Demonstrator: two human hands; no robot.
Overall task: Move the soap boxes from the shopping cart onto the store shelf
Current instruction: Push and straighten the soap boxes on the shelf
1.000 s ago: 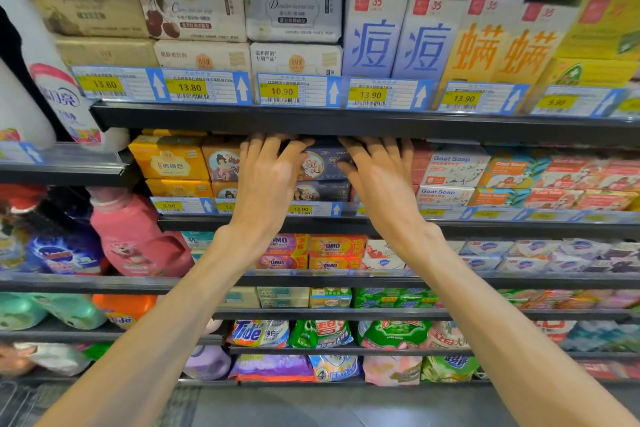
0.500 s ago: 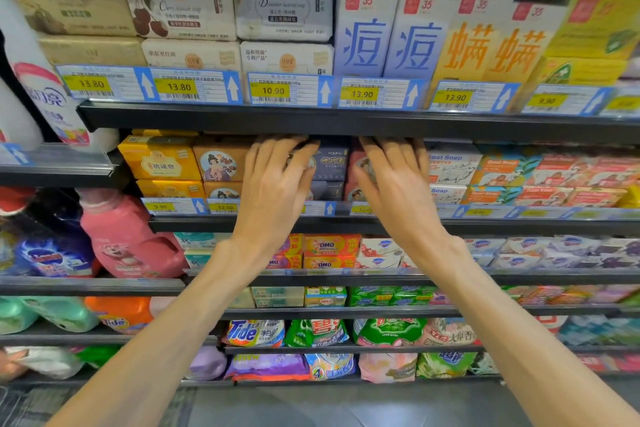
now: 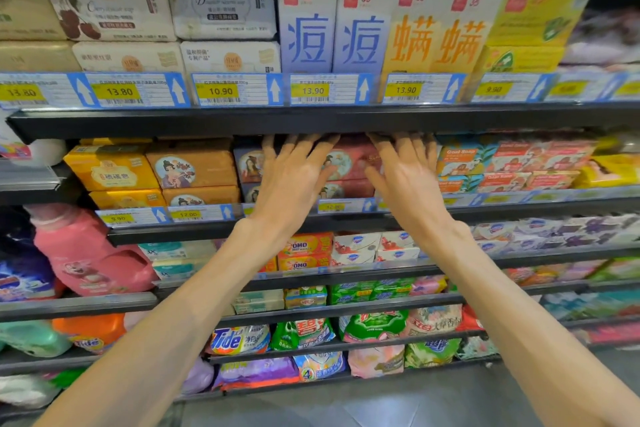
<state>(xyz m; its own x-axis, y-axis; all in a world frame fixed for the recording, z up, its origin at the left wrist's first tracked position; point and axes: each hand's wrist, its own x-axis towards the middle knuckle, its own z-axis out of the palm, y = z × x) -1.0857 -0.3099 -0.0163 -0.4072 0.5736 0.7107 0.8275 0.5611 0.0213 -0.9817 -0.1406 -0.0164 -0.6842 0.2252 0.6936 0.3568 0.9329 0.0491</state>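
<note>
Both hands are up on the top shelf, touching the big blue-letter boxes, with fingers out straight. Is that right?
Not quite. The left hand and right hand reach with fingers out straight, but onto the second shelf, at the reddish soap boxes. The blue-letter boxes sit a shelf higher, untouched. The head view shows it.

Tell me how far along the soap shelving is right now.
Done, it seems: red soap boxes sit stacked on the second shelf. In hand: nothing is held; the left hand and right hand lie flat and straight-fingered against that stack, apparently pushing it into place. Left: cannot tell, since the shopping cart is out of view.
</note>
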